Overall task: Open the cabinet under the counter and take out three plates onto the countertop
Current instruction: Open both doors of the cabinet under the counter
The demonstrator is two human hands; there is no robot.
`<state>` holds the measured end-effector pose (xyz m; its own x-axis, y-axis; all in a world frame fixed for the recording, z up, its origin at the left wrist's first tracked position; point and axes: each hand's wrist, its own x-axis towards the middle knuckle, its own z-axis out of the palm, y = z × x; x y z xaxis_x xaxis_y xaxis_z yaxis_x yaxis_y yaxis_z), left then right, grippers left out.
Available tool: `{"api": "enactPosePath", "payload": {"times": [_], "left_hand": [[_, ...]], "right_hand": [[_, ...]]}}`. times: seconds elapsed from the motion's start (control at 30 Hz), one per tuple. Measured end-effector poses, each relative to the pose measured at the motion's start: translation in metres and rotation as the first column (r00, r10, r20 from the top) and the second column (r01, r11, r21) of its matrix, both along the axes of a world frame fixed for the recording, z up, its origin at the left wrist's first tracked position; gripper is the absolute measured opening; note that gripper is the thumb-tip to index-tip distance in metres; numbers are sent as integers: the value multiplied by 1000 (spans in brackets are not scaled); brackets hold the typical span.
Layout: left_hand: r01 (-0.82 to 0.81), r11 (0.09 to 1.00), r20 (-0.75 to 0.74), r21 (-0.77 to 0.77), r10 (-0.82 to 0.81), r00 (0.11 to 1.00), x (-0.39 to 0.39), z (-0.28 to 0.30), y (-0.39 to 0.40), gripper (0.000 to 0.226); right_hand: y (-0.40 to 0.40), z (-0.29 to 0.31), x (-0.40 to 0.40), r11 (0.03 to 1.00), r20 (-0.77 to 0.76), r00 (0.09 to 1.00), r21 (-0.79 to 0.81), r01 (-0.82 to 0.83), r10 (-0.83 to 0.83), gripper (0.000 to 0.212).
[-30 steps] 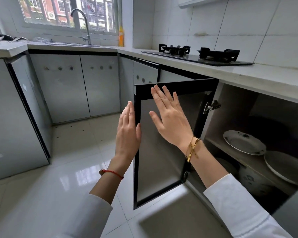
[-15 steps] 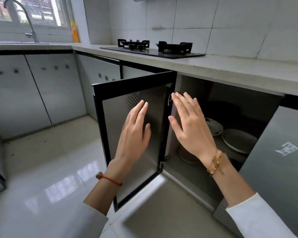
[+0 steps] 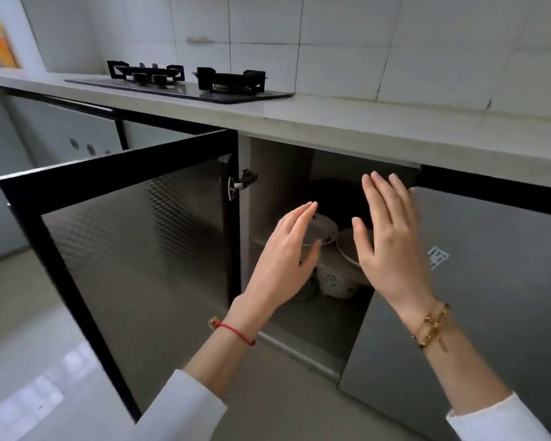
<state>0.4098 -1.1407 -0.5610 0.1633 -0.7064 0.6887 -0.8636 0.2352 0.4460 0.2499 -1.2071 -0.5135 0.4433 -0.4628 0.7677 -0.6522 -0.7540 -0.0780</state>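
Door (image 3: 134, 249) first, at far left of view: cabinet leaf with black frame and grey patterned panel, swung wide on its hinge (image 3: 244, 183). No need to touch it further, I judge; opening is done.

Left hand (image 3: 283, 265) next, raised before the cabinet mouth, fingers straight and relaxed, grasping nothing. Red cord on the wrist.

Plates in the gap between my hands, inside the cabinet on a shelf: one pale plate (image 3: 325, 229) with a dark-flecked rim peeps out past the left fingertips; a second plate (image 3: 347, 249), plain and shallow, lies just beside it, its right part hidden by the right hand. Both look glazed and smooth, likely slippery. A third I cannot make out from here. Below the shelf sits a white pot (image 3: 334, 283) with a green mark, and something dark and round stands behind the plates, too dim to name.

Right hand (image 3: 388, 246), also flat and released, holding nothing, gold bracelets at the wrist. It hovers in front of the closed neighbouring door (image 3: 490, 297).

Note for the reach: go in low under the countertop (image 3: 363, 128) edge, thumb over rim and fingers under, one plate at a time, and lift clear of the neighbour so the rims do not knock. Bare countertop to the right of the hob (image 3: 185, 82) looks the sensible landing spot.
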Motion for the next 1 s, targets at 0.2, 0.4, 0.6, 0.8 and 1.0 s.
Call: {"api": "enactPosePath", "payload": {"times": [0.2,0.4,0.6,0.8,1.0], "left_hand": [[145,989,-31,20,-145,989,-31,22,-76,59],[197,972,-101,127,-185,977,-57,39,-113,59],[297,939,-200,174,-262,944,-65,35,-133,60],[435,897,-214,74,-412,886,-75,13,-143,50],[475,880,-216,-6,-465,859,-73,10,-141,43]], "right_hand": [[-41,16,-37,983,62,986,-93,159,-154,51],[-63,31,-65,977,-8,977,-22,211,-211,55],[-66,23,-73,976,-41,975,0,218,-218,57],[-67,12,-65,953,-59,952,-62,296,-300,55],[-57,8,-52,932,-85,929,-90,352,-359,54]]}}
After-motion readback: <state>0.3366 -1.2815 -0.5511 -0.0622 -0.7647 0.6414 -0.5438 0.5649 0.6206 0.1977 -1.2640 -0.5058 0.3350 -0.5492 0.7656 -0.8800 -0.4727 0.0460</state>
